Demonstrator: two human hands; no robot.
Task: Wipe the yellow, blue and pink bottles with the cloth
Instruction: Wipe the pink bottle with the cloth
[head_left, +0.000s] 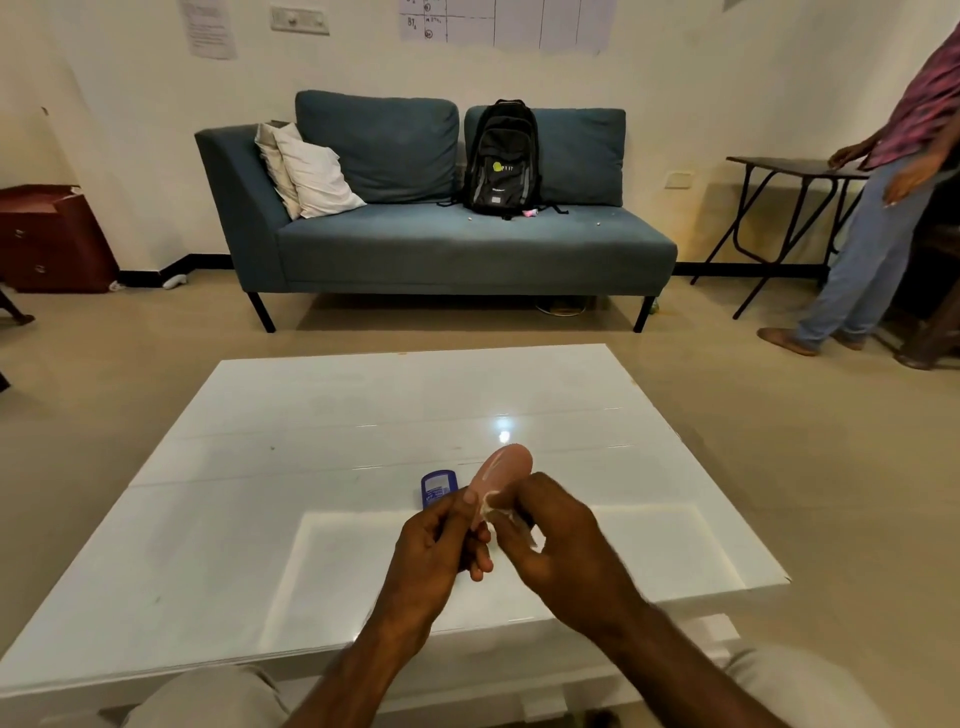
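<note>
Left hand: I had my left hand (447, 535) closed around the lower part of the pink bottle (501, 475), thumb laid up along its side, fingers curled under it.
Right hand: my right hand (556, 540) was pinched shut on the cloth (501, 512), a small white scrap pressed against the bottle's side just below its middle; only bits of it showed between my fingers.
Pink bottle: held above the table (260, 519), tilted away from me with its rounded end up and forward; a pale streak ran along its upper surface.
Blue bottle: it (438, 487) was on the table just behind my left hand, its label facing me, the lower part hidden by my fingers; I could not tell whether it stood or lay flat.
Yellow bottle: I could not see it.
Table: white and glossy, with a ceiling light reflected just beyond the pink bottle.
Room: a blue sofa (441, 244) stood beyond the table with a black backpack (501, 156) and white pillows (306, 169) on it; another person (878, 208) stood at the right beside a small folding table (795, 169).
</note>
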